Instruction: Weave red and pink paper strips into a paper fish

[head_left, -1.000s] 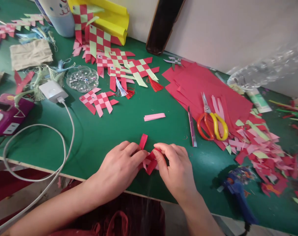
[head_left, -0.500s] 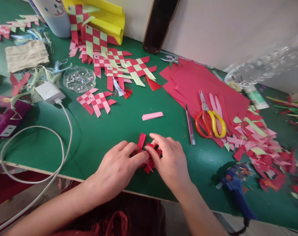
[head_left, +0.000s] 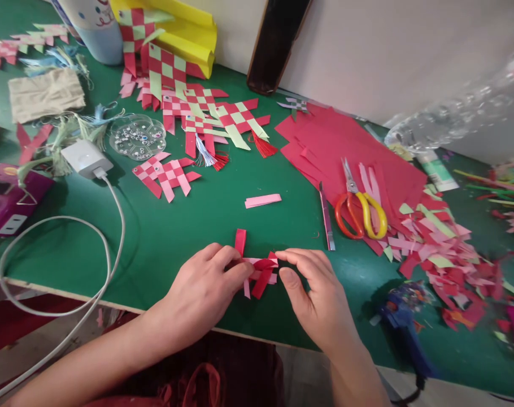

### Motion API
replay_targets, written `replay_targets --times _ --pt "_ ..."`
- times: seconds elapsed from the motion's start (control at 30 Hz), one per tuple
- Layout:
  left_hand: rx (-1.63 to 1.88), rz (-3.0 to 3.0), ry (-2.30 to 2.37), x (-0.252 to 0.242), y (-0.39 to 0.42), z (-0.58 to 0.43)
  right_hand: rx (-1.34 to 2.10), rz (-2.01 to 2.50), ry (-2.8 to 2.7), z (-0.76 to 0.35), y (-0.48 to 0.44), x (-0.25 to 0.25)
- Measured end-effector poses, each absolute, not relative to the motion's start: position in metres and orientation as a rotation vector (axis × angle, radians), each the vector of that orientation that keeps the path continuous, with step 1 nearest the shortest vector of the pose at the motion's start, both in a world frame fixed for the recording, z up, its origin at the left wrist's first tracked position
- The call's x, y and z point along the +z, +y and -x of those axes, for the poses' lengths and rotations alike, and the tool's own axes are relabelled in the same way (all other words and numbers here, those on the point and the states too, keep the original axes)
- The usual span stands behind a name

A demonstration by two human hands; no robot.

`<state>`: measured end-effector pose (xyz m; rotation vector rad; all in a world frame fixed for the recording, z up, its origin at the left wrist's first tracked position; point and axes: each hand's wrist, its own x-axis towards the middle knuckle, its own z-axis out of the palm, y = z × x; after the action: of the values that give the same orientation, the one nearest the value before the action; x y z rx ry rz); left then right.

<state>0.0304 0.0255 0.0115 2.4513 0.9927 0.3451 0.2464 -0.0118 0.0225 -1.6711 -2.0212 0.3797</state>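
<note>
Red and pink woven paper strips (head_left: 263,277) lie low over the green table near its front edge, crossing one another with loose ends sticking out. My left hand (head_left: 208,282) pinches their left side between thumb and fingers, hiding part of the weave. At the right end, my right hand (head_left: 312,288) has its thumb and forefinger apart, the forefinger tip close to or touching a strip end; I cannot tell which. Just beyond the hands lies a folded pink paper strip (head_left: 262,200).
Right of the hands are a craft knife (head_left: 326,217), scissors (head_left: 359,206) on red paper sheets (head_left: 325,147), paper scraps (head_left: 435,243) and a blue glue gun (head_left: 405,322). Finished woven paper fish (head_left: 172,178), an eye-bead case (head_left: 137,137) and a charger with cable (head_left: 87,158) lie left.
My right hand has moved right, off the middle of the woven strips, and its fingers have parted. More of the weave shows. My left hand keeps its place.
</note>
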Motion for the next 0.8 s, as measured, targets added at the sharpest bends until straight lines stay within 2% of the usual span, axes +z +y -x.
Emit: replay_targets --times 0.43,0.67,0.8 --pt "0.364 -2.449 0.998 0.012 0.026 -0.032 0.334 1.526 -2.096 -0.229 -0.014 0.016" --pt "0.323 -2.471 1.004 0.012 0.026 -0.033 0.061 1.475 -2.162 -0.228 -0.017 0.017" --pt "0.331 -2.483 0.995 0.013 0.026 -0.032 0.096 1.391 -2.272 -0.229 -0.014 0.018"
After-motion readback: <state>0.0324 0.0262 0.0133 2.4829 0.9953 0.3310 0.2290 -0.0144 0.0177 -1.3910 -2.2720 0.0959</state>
